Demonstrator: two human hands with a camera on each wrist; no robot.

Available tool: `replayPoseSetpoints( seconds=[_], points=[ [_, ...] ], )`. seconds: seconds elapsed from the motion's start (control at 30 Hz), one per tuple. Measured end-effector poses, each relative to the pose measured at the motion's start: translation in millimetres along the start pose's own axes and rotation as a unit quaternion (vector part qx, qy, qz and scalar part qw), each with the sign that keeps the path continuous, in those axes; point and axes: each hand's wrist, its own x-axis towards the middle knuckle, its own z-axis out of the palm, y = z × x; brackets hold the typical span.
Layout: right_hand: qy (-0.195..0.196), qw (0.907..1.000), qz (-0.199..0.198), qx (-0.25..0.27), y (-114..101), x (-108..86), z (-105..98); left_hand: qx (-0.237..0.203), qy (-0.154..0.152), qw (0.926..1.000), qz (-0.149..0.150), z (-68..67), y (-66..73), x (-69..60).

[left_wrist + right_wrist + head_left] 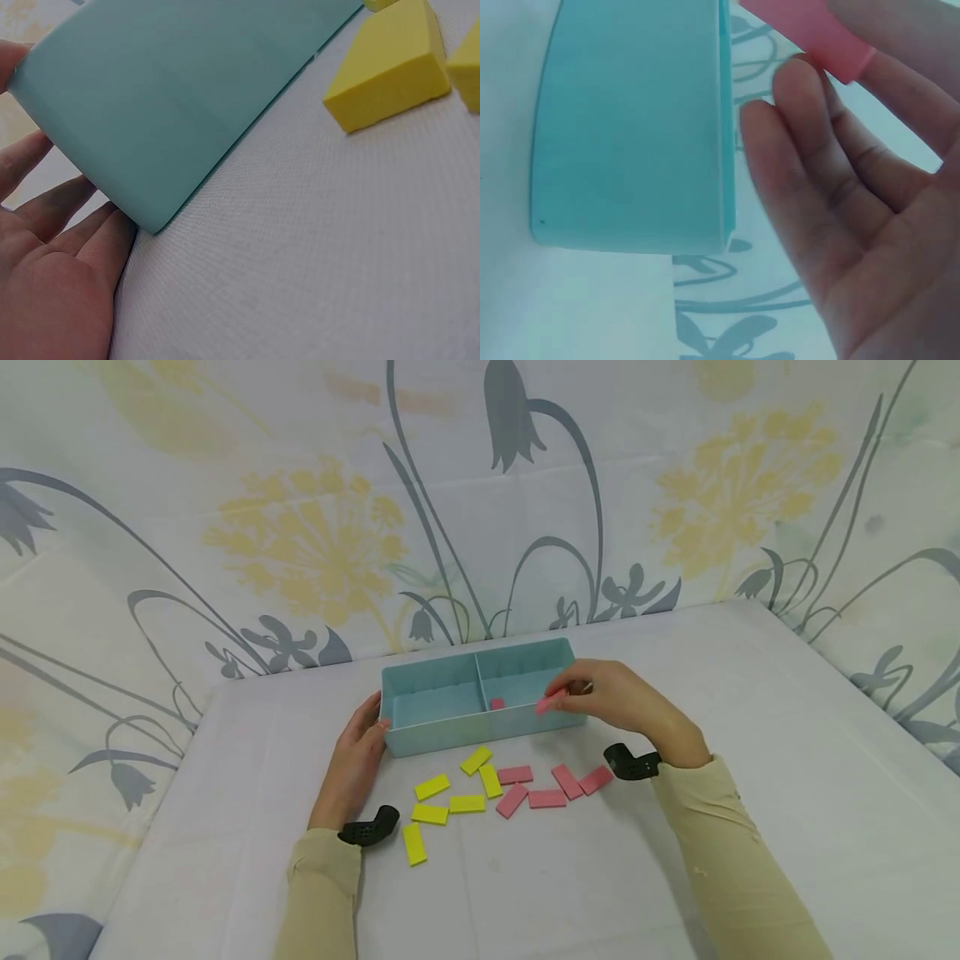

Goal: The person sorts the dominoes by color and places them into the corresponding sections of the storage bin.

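Observation:
A light blue two-compartment box (442, 733) stands on the table. At its left end my left hand (358, 768) holds it, thumb over the front corner and fingers along the end wall; the left wrist view shows this hand (56, 277) against the box wall (150, 112). Over the right compartment's front rim, my right hand (611, 693) pinches a pink block (551, 702) between thumb and fingers. That pink block (817, 34) appears in the right wrist view above the other fingers, beside the box (630, 135). Another pink block (497, 703) lies inside the right compartment.
Several yellow blocks (467, 804) lie loose in front of the box, towards the left. Several pink blocks (547, 798) lie beside them, to the right. A white cloth (525, 893) covers the table, and a flower-patterned cloth (465, 510) hangs behind.

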Motion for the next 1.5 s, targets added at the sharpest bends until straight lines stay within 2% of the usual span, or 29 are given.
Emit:
replayPoseSetpoints(
  seconds=[0.17,0.4,0.63,0.87,1.03,1.33,1.5],
  points=[
    [0.023,0.9997,-0.009,0.007,2.7,1.7,2.6,0.002,0.003,1.0000,0.000,0.6,-0.2,-0.5],
    [0.063,0.9978,-0.020,-0.011,8.5,6.6,6.9,0.006,0.005,1.0000,0.000,0.8,-0.3,0.5],
    [0.094,0.9954,-0.014,0.007,12.0,13.7,16.8,0.007,0.005,1.0000,-0.003,0.1,-0.3,0.7],
    [0.105,0.9944,-0.003,0.013,11.4,20.5,30.1,0.006,0.009,0.9999,-0.007,0.3,-0.6,1.1],
    [0.113,0.9935,-0.010,0.003,9.1,21.3,34.9,0.009,0.010,0.9999,-0.005,0.2,-1.3,1.4],
    [0.113,0.9929,-0.008,-0.036,9.5,25.0,40.8,0.000,0.000,1.0000,0.007,-0.3,-1.7,1.6],
    [0.100,0.9931,-0.002,-0.062,9.3,26.2,42.7,0.005,0.002,1.0000,0.005,-0.1,-1.1,0.8]
  ],
)
